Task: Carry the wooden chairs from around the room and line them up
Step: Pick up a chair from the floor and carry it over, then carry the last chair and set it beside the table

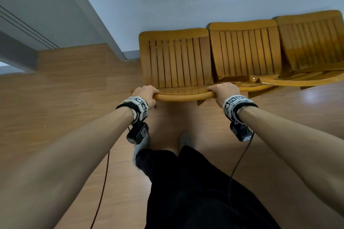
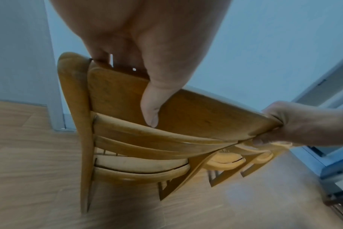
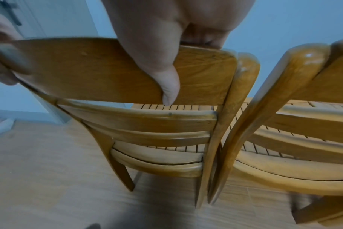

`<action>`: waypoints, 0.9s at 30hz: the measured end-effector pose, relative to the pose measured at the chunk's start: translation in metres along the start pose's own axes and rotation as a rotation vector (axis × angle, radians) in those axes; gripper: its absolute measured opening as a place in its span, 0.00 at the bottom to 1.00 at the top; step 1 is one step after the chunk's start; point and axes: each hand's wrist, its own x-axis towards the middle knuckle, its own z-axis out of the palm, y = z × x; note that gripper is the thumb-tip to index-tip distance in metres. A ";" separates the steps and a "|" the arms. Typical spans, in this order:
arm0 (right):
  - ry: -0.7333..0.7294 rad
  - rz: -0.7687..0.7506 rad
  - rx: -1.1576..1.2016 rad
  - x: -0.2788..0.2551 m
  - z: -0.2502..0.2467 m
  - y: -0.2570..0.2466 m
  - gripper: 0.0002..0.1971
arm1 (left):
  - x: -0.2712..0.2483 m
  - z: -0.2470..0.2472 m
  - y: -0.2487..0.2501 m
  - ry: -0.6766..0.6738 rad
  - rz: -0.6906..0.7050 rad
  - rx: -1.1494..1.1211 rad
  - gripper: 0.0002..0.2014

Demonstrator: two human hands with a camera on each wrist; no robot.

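Third chair [image 1: 312, 42] getting cut off at right edge of head view. Legs of near chair [image 1: 176, 61] hiding under its seat there. Left hand [image 1: 146, 95] and right hand [image 1: 224, 90] gripping its top rail [image 1: 186, 96], fingers curling over, thumbs pressing on back. Near chair sitting on wood floor [image 1: 65, 108] by wall, leftmost, just beside middle chair [image 1: 245, 50].

Fingers of both hands hidden behind the held chair [image 1: 178, 61] top rail; third chair [image 1: 314, 42] cut off at frame edge.
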 end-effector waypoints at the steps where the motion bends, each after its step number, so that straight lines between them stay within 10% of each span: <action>1: 0.006 -0.007 0.002 0.001 0.001 0.000 0.11 | -0.001 0.000 0.000 0.002 -0.001 -0.007 0.16; 14: 0.031 0.191 0.350 -0.044 -0.021 0.007 0.28 | -0.035 -0.064 0.033 -0.005 0.020 0.036 0.24; 20: 0.087 0.389 0.457 -0.109 -0.016 -0.007 0.18 | -0.055 -0.083 0.062 0.078 0.239 0.189 0.26; 27: 0.165 0.748 0.648 -0.231 0.023 -0.070 0.34 | -0.107 -0.062 0.066 0.073 0.608 0.414 0.28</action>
